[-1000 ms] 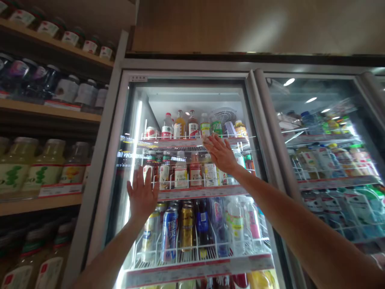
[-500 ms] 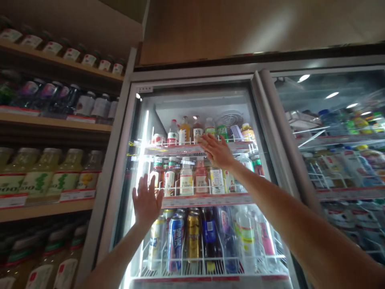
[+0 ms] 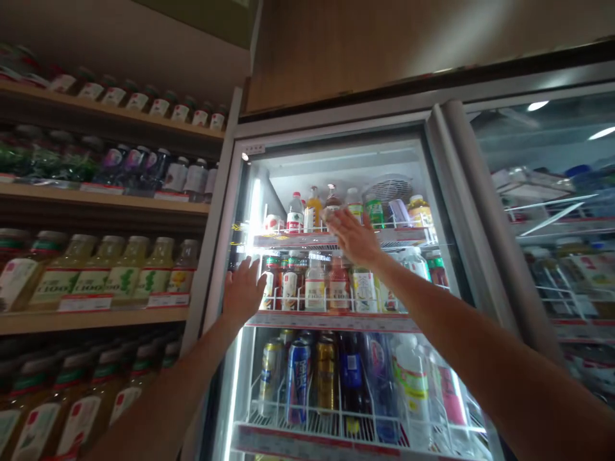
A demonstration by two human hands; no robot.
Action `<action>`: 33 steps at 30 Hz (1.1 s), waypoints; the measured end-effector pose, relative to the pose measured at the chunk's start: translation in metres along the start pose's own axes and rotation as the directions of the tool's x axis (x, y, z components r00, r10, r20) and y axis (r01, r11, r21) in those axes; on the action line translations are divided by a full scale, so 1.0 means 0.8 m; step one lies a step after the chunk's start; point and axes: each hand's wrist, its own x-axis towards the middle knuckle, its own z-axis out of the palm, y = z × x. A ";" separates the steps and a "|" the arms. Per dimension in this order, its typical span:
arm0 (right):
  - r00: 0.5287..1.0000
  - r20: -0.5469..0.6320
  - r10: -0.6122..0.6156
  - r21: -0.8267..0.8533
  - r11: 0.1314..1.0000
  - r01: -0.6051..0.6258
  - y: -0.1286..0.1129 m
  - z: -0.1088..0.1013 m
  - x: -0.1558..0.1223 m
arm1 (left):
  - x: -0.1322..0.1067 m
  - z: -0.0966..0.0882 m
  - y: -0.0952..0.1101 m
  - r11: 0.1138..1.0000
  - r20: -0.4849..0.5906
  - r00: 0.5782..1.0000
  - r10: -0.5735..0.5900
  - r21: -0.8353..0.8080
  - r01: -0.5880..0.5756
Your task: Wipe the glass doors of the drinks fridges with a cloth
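Observation:
My right hand (image 3: 353,237) is raised with its fingers stretched out, in front of the glass fridge door (image 3: 288,150). Behind its fingertips is the top shelf with a dark bottle (image 3: 332,200) and an orange drink bottle (image 3: 313,208). Lower and further left, my left hand (image 3: 244,293) has its fingers apart close to the door's left side, beside the middle-shelf bottles (image 3: 289,282). Neither hand holds anything. Whether either one touches the glass, I cannot tell.
Wooden shelves (image 3: 120,198) with several rows of bottled drinks stand on the left. Cans such as a blue one (image 3: 298,381) fill the fridge's bottom shelf. A second glass-door fridge (image 3: 542,166) is on the right, beyond a vertical metal strip (image 3: 473,205).
The view has swung left, bringing more wooden shelving in. My left hand has shifted toward the door's left frame. My right hand stays near the top shelf.

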 end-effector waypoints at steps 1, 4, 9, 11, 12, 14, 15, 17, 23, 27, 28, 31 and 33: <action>0.987 -0.047 0.154 -0.008 0.988 -0.155 0.017 -0.007 0.003 | -0.001 -0.002 -0.002 1.000 0.005 1.000 0.011 0.009 -0.011; 0.914 -0.134 0.384 0.000 0.922 -0.387 0.042 -0.017 0.015 | 0.001 -0.010 -0.010 0.997 0.021 0.997 0.068 0.019 -0.068; 1.000 0.007 0.019 0.012 1.000 -0.019 -0.042 0.012 0.019 | 0.021 -0.016 -0.018 0.995 0.014 0.995 0.096 0.004 -0.096; 0.982 0.081 -0.169 0.024 0.986 0.168 -0.060 0.020 0.019 | 0.027 -0.012 -0.018 0.997 0.022 0.997 0.077 -0.015 -0.077; 0.982 0.090 -0.165 0.013 0.986 0.165 -0.059 0.020 0.021 | 0.028 -0.010 -0.018 0.997 0.021 0.997 0.068 -0.028 -0.067; 0.999 0.028 0.045 -0.032 0.999 -0.044 -0.045 0.015 0.027 | 0.029 -0.006 -0.019 0.996 0.003 0.998 0.058 -0.061 -0.057; 0.983 -0.027 0.182 -0.046 0.982 -0.183 -0.038 0.012 0.031 | 0.029 -0.005 -0.021 0.995 -0.010 0.998 0.064 -0.076 -0.064; 0.933 -0.101 0.345 -0.043 0.936 -0.351 -0.040 0.011 0.039 | 0.028 -0.003 -0.028 0.991 -0.024 0.995 0.092 -0.098 -0.094; 0.987 0.059 -0.148 -0.024 0.988 0.150 -0.115 0.040 0.039 | 0.029 0.004 -0.047 0.985 -0.058 0.990 0.125 -0.112 -0.131; 0.991 -0.044 0.125 -0.048 0.991 -0.127 -0.082 0.031 0.039 | 0.028 0.013 -0.056 0.987 -0.063 0.993 0.098 -0.119 -0.105; 0.964 -0.096 0.250 -0.051 0.965 -0.256 -0.072 0.028 0.041 | 0.028 0.015 -0.058 0.985 -0.059 0.992 0.114 -0.124 -0.121; 0.932 -0.136 0.335 -0.063 0.936 -0.346 -0.077 0.028 0.041 | 0.027 0.019 -0.063 0.978 -0.075 0.986 0.149 -0.136 -0.158; 0.987 -0.064 0.151 -0.080 0.985 -0.156 -0.100 0.036 0.035 | 0.026 0.021 -0.064 0.975 -0.089 0.984 0.157 -0.143 -0.169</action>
